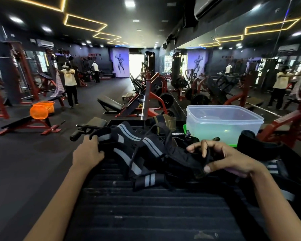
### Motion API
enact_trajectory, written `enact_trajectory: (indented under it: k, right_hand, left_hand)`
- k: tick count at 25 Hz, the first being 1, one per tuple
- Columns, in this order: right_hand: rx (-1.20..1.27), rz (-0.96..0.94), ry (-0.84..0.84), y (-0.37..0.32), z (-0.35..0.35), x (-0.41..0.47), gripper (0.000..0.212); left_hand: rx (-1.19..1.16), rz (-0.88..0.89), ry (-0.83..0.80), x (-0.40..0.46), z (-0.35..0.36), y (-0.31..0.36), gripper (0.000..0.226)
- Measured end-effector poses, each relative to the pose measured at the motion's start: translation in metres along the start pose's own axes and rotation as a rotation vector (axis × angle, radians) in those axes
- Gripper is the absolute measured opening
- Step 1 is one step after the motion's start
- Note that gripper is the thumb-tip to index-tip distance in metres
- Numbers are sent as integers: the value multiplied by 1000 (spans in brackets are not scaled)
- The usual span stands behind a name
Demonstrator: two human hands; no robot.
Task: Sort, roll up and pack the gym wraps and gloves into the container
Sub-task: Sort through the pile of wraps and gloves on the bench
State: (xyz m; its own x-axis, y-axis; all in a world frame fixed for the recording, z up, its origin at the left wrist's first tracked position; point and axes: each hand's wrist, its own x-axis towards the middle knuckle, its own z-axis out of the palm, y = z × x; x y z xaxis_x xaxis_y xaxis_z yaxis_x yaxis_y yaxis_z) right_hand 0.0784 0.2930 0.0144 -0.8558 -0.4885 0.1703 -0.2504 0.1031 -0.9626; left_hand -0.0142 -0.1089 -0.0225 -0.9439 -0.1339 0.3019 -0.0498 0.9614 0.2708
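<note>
Both hands grip: left hand (88, 152) striped wrap (123, 150), right hand (222, 158) cord (208, 153).

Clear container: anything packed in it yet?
Empty. The clear container stands lidless, and nothing shows through its walls; the striped wraps lie tangled on the ribbed surface outside it.

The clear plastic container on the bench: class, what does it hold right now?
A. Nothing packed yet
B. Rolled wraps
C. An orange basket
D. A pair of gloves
A: the clear plastic container shows only its bare translucent walls and floor, while the striped wraps lie tangled on the bench in front of it.
</note>
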Motion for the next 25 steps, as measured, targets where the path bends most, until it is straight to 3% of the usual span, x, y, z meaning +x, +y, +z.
enact_trajectory:
  k: [2, 4, 6, 7, 10, 13, 20, 25]
  right_hand:
    - [-5, 77, -66, -1, 2, 0, 22]
    - [-73, 92, 59, 6, 8, 11, 41]
    - [-292, 101, 181, 13, 18, 26, 60]
    - [-379, 117, 149, 18, 25, 32, 60]
    - [-523, 224, -138, 24, 45, 43, 63]
    - [-598, 242, -206, 21, 48, 47, 63]
    - [-518, 165, -275, 15, 48, 44, 57]
    - [-464, 157, -230, 18, 45, 41, 47]
  left_hand:
    - [-134, 78, -26, 0, 0, 6, 46]
    - [-303, 158, 84, -3, -6, 20, 46]
    - [-389, 271, 186, -6, -13, 36, 41]
    - [-330, 326, 152, -4, -15, 42, 47]
    - [98, 430, -127, 2, 2, 54, 97]
    - [236, 456, -229, 5, 30, 63, 123]
    - [179, 333, -97, 16, 52, 84, 53]
    - [-93, 233, -106, 41, 51, 51, 58]
